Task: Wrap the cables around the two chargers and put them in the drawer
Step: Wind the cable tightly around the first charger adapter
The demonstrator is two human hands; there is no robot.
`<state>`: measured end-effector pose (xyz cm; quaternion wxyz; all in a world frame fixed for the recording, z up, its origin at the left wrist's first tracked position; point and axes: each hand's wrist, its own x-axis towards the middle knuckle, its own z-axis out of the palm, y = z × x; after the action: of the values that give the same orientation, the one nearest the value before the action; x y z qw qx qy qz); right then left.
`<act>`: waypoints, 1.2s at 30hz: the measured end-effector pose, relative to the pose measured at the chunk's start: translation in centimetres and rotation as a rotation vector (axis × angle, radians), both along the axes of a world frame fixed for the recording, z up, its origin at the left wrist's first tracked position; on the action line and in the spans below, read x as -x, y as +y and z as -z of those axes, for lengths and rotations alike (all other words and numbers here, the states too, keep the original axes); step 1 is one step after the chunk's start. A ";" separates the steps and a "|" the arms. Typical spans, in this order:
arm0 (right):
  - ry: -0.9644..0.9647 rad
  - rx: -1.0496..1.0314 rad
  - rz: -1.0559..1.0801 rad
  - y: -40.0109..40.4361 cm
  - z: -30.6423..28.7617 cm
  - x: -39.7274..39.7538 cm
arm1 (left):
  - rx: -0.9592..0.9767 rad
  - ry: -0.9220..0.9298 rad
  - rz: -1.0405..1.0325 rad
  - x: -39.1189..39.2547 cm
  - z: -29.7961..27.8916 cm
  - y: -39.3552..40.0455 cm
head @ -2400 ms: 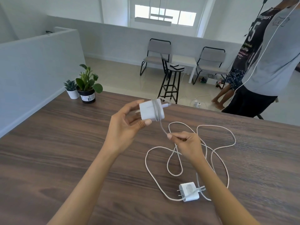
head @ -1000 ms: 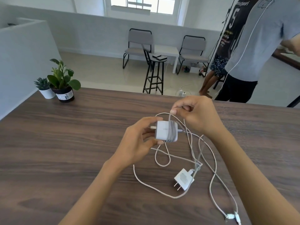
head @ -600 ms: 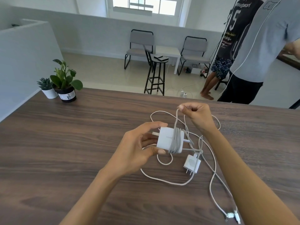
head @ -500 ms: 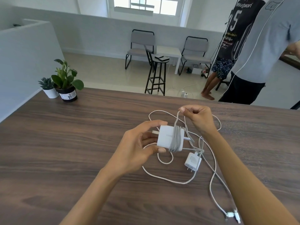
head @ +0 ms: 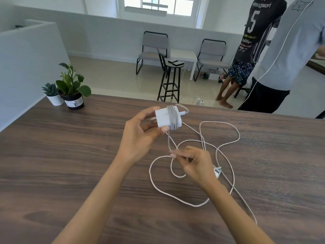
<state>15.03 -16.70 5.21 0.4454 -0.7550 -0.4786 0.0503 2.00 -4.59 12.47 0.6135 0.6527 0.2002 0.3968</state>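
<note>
Here, left hand (head: pixel 140 131) holds the white charger (head: pixel 168 118) above the wooden table (head: pixel 70 155), thumb and fingers clamped on its edges, cable coils round its middle. Right hand (head: pixel 195 162) pinches the white cable (head: pixel 228 143) just below the charger. Second charger (head: pixel 217 172) peeks out beyond the right knuckles

white charger (head: pixel 163 118), white cable (head: pixel 228 143), dark woodgrain table (head: pixel 70 155)
</note>
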 end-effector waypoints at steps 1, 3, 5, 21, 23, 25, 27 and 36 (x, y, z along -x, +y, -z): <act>-0.012 0.001 -0.011 -0.3 -0.2 0.5 | -0.005 0.020 -0.023 -0.2 0.4 0.2; -0.014 -0.008 -0.035 -0.9 -0.8 1.1 | -0.020 0.066 -0.061 -0.6 1.3 0.6; -0.017 -0.020 -0.045 -1.5 -1.8 1.3 | -0.049 0.109 -0.086 -0.9 2.2 0.9; -0.131 0.065 -0.137 -3.9 -10.8 1.7 | -0.322 0.285 -0.245 -1.3 6.0 2.9; -0.113 0.033 -0.163 -3.7 -11.8 1.5 | -0.326 0.297 -0.211 -1.3 6.1 2.6; -0.093 -0.002 -0.166 -3.3 -12.6 1.0 | -0.344 0.301 -0.170 -1.3 6.1 1.9; -0.093 -0.044 -0.155 -2.6 -13.3 0.4 | -0.330 0.288 -0.129 -1.3 6.1 1.1; -0.018 -0.091 -0.079 1.0 -14.1 -3.4 | -0.233 0.232 0.024 -0.5 5.9 -2.1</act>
<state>18.45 -15.65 19.31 0.4725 -0.7150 -0.5138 0.0393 2.47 -6.71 6.59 0.5111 0.7633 0.2142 0.3320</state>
